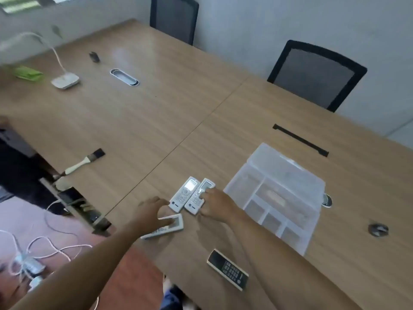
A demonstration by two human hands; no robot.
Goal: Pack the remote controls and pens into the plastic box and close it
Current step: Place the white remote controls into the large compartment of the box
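Two white remotes lie side by side near the table's front edge, the left one (183, 193) and the right one (199, 196). My right hand (215, 203) has its fingers closed around the right one. A third white remote (166, 227) lies flat below them, gripped by my left hand (152, 212). A black remote (228, 269) rests closer to me, untouched. The clear plastic box (277, 193) stands open to the right, its divided compartments showing and its lid lying flat behind. No pens are visible.
A paintbrush (83, 162) lies left on the wooden table (156, 113). A desk lamp (64, 80), a cable port (124, 77) and a black strip (300, 139) sit farther off. Two black chairs (315, 74) stand behind. Cables lie on the floor at left.
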